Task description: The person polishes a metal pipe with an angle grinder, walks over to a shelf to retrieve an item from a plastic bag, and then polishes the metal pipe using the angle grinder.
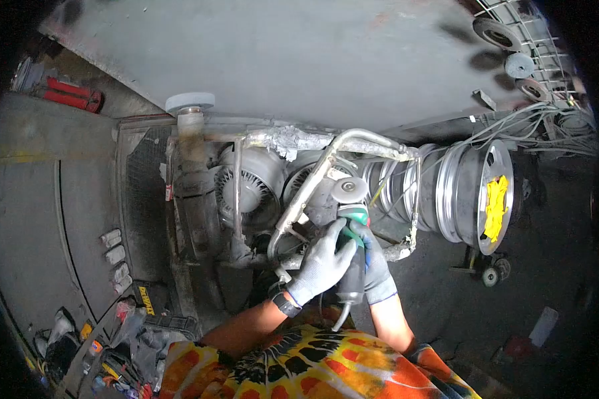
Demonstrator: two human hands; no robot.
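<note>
Both my hands wear grey-white work gloves and hold a green and black angle grinder (354,269) in front of my chest. My left hand (323,263) wraps its body from the left, and my right hand (375,263) closes round it from the right. A round disc (349,190) sits at the grinder's far end, facing up. Just beyond the disc is a bent metal tube frame (309,183); I cannot tell whether the disc touches it. The grinder's cord (341,317) runs down toward my shirt.
Wheel rims (449,193) stand in a row at right, a yellow cloth (496,207) on the end one. Behind the frame are motor-like round housings (246,189). A grinding wheel (190,102) sits back left. Cables (532,130) hang at right; tools and a DeWalt box (146,299) lie lower left.
</note>
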